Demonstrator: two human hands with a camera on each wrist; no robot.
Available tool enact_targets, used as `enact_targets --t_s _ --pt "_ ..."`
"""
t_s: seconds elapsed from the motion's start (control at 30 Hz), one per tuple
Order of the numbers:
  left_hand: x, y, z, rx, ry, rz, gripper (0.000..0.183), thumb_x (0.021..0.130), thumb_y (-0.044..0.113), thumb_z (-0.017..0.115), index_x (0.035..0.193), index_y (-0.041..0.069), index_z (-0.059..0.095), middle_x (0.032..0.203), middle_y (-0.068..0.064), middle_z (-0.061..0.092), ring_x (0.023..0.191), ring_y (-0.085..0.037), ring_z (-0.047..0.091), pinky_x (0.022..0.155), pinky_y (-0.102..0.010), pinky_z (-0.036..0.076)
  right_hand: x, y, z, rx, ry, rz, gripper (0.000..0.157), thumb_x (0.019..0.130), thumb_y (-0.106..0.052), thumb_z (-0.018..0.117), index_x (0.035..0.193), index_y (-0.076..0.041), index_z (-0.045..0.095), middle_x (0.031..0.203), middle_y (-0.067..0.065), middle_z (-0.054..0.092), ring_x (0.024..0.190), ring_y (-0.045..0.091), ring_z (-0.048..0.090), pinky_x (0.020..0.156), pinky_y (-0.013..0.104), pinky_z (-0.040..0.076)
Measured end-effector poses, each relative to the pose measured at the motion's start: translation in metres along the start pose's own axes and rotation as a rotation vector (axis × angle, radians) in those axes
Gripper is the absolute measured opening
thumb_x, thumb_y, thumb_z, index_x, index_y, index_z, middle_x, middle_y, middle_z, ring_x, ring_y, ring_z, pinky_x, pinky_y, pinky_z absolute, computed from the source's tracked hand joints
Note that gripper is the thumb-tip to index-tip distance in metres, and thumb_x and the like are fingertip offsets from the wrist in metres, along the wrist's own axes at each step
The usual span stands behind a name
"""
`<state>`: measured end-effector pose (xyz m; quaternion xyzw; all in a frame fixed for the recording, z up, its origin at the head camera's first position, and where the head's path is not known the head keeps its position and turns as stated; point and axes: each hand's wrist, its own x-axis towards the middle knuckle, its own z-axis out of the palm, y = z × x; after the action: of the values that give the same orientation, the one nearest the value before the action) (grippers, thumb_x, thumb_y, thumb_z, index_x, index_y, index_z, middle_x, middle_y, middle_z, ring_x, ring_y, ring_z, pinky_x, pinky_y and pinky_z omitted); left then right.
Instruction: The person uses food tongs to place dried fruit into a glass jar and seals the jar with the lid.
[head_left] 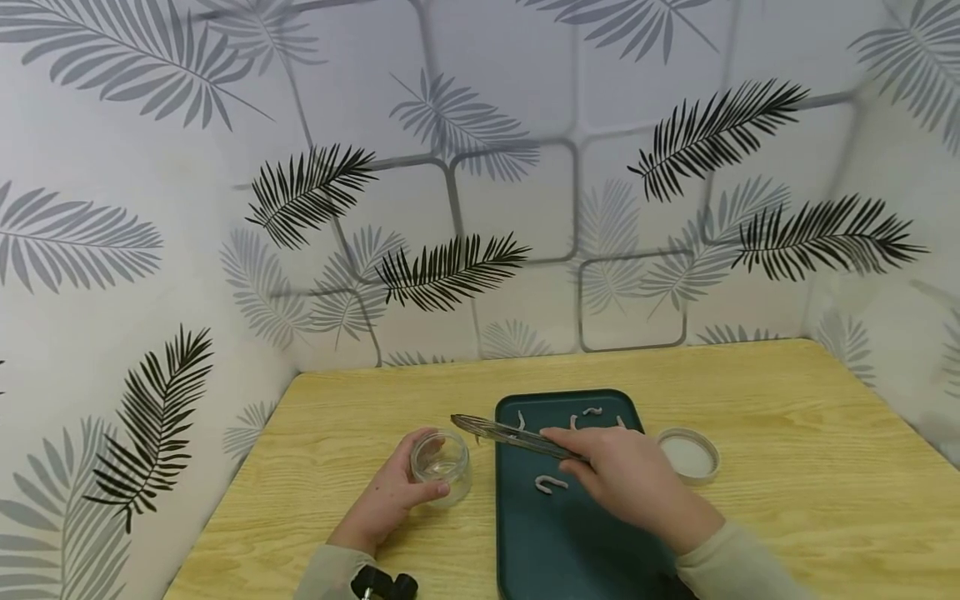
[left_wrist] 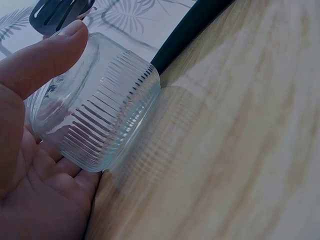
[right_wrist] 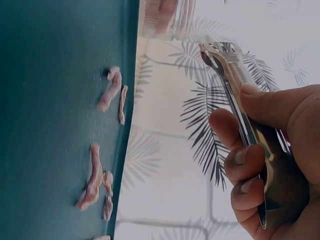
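Observation:
My left hand (head_left: 397, 483) grips a clear ribbed glass jar (left_wrist: 107, 107) around its side, thumb at the front; the jar stands upright on the wooden table. My right hand (head_left: 626, 475) holds metal tongs (right_wrist: 245, 110) by their arms, fingers curled round them. Close to the jar's rim, the slotted tips point left above the gap between jar and tray. A tiny pale bit (head_left: 477, 438) shows just under the tips in the head view. Several pale pinkish, worm-like pieces (right_wrist: 92, 180) lie on the dark green tray (head_left: 525, 533) beneath the right hand.
A round lid with a pale inside (head_left: 687, 456) lies on the wooden table (head_left: 795, 467), right of the tray. Behind the table rises a wall (head_left: 510, 200) with a leaf pattern. A black wrist mount (head_left: 384, 583) sits at the left sleeve.

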<state>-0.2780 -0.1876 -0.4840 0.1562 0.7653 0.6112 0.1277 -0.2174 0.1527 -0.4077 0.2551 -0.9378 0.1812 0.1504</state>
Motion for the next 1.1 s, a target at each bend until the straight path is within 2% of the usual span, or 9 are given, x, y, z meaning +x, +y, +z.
enact_targets --t_s 0.2,0.43,0.57,0.73,0.9,1.1 --pt "0.0 -0.001 0.0 -0.01 -0.007 0.0 0.081 0.089 0.017 0.08 0.155 0.013 0.032 0.157 -0.016 0.038 0.142 -0.034 0.037 0.099 -0.03 0.043 0.005 -0.009 0.002 0.01 0.006 -0.006 0.046 0.09 -0.029 0.078 0.135 -0.031 0.068 0.078 -0.019 0.065 0.05 0.0 0.038 0.046 0.024 0.034" --pt "0.001 -0.002 -0.001 0.007 0.004 0.003 0.082 0.088 0.018 0.081 0.155 0.014 0.033 0.157 -0.014 0.039 0.144 -0.034 0.034 0.102 -0.033 0.042 0.016 -0.018 0.003 -0.006 0.01 -0.038 0.045 0.09 -0.029 0.077 0.134 -0.031 0.068 0.091 -0.014 0.072 0.054 -0.002 0.042 0.046 0.024 0.033" --pt "0.001 -0.001 0.0 -0.001 0.003 0.009 0.083 0.089 0.017 0.08 0.155 0.013 0.031 0.156 -0.016 0.039 0.141 -0.035 0.037 0.099 -0.031 0.043 0.02 -0.021 0.006 -0.014 0.004 -0.042 0.045 0.089 -0.03 0.078 0.133 -0.032 0.069 0.089 -0.015 0.072 0.055 -0.002 0.043 0.046 0.025 0.034" --pt "0.002 -0.003 -0.001 -0.015 -0.007 0.007 0.081 0.089 0.016 0.08 0.154 0.012 0.033 0.155 -0.017 0.04 0.141 -0.035 0.038 0.1 -0.033 0.043 0.02 -0.022 0.008 -0.026 -0.019 -0.043 0.046 0.089 -0.031 0.078 0.134 -0.031 0.068 0.081 -0.02 0.066 0.056 -0.003 0.045 0.047 0.025 0.036" --pt "0.002 -0.004 -0.002 -0.029 -0.009 0.011 0.079 0.089 0.015 0.08 0.154 0.013 0.034 0.156 -0.018 0.038 0.141 -0.035 0.039 0.099 -0.035 0.043 0.019 -0.021 0.007 -0.02 -0.033 -0.048 0.048 0.089 -0.032 0.078 0.136 -0.029 0.066 0.083 -0.02 0.066 0.059 -0.004 0.046 0.048 0.025 0.037" --pt "0.001 -0.004 -0.002 -0.033 -0.008 0.0 0.082 0.088 0.016 0.08 0.155 0.014 0.032 0.158 -0.014 0.038 0.146 -0.031 0.033 0.1 -0.03 0.043 0.018 -0.014 0.004 -0.019 -0.057 -0.015 0.05 0.09 -0.032 0.077 0.138 -0.03 0.065 0.083 -0.021 0.065 0.056 -0.004 0.043 0.047 0.025 0.036"
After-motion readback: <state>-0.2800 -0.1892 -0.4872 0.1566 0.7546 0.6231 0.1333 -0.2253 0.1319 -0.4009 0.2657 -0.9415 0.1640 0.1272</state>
